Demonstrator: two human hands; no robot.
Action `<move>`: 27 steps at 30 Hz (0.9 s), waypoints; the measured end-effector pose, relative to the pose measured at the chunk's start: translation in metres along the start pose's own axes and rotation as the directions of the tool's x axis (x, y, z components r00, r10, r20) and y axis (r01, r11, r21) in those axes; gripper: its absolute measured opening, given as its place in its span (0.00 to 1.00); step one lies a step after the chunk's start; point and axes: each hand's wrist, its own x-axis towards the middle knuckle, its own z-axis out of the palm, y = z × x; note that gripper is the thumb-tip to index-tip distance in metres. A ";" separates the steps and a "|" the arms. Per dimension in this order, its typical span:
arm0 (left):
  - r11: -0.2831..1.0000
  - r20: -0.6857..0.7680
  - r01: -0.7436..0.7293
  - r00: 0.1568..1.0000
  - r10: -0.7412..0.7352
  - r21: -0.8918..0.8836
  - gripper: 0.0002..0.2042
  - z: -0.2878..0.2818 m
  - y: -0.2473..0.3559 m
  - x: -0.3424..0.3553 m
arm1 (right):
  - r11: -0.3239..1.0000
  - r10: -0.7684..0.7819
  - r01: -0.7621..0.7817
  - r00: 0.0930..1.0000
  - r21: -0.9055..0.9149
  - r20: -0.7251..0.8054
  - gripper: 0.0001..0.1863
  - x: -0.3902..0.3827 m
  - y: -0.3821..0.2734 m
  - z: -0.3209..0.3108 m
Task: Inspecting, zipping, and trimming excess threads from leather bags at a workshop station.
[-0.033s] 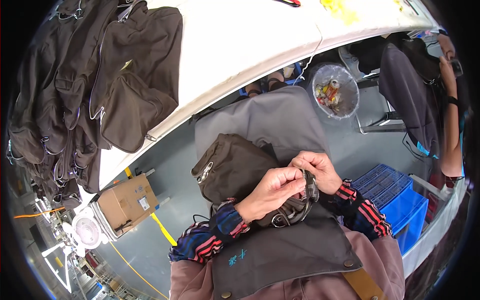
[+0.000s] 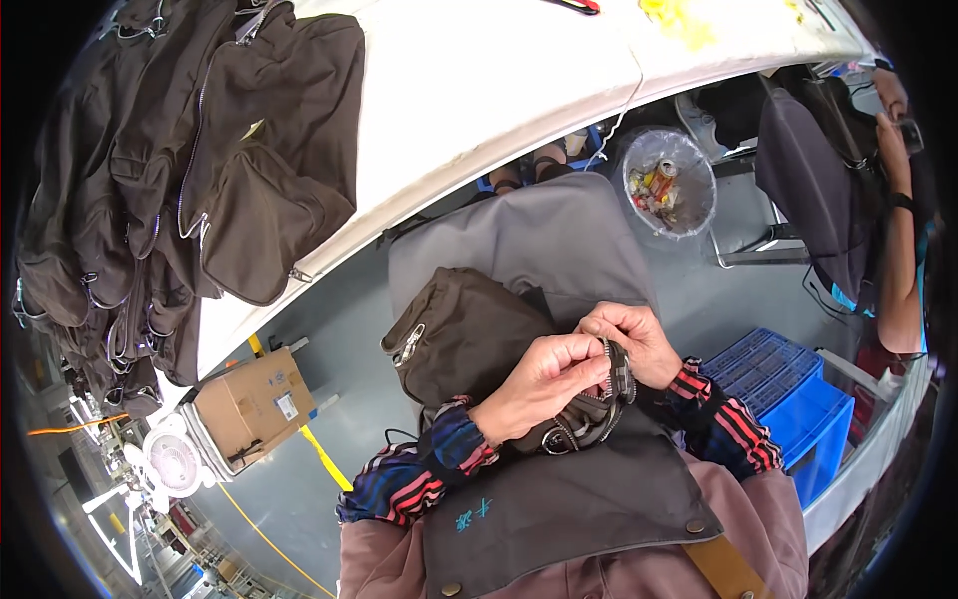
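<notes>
A dark olive-brown fabric bag point(image 2: 469, 329) lies on my lap over grey cloth point(image 2: 519, 225), its silver zippers showing. My left hand point(image 2: 544, 384) pinches the edge of the bag's open zipper point(image 2: 619, 384), thumb and index finger pressed together. Just right of it and slightly higher, my right hand point(image 2: 639, 339) grips the same zipper edge with curled fingers, the two sets of fingertips nearly meeting. Exactly what sits between the fingertips is partly hidden.
White table point(image 2: 479, 80) above, piled at left with dark bags point(image 2: 269, 150). A lined bin point(image 2: 669, 215) holds rubbish. A carton point(image 2: 249, 399) and fan point(image 2: 175, 459) sit lower left, blue crates point(image 2: 818, 439) right. Another person's arm point(image 2: 898, 280) is at right, someone's feet point(image 2: 549, 165) beneath the table.
</notes>
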 end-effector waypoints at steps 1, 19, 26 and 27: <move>1.000 -0.011 -0.004 1.000 0.004 -0.021 0.08 0.001 0.000 0.001 | 0.998 -0.027 0.026 1.000 -0.056 -0.008 0.12 0.000 0.001 -0.001; 0.987 -0.102 -0.003 0.995 -0.014 -0.159 0.04 0.000 -0.002 0.006 | 0.838 -0.230 0.164 0.971 -0.520 -0.065 0.12 -0.031 -0.027 0.009; 0.981 -0.107 0.036 0.993 -0.057 -0.191 0.03 -0.001 0.000 0.006 | 0.943 -0.062 0.066 0.998 -0.327 0.023 0.15 -0.028 -0.028 0.002; 0.981 -0.106 0.037 0.993 -0.058 -0.189 0.03 -0.001 0.000 0.007 | 0.963 -0.044 0.053 0.998 -0.264 0.041 0.15 -0.028 -0.029 0.001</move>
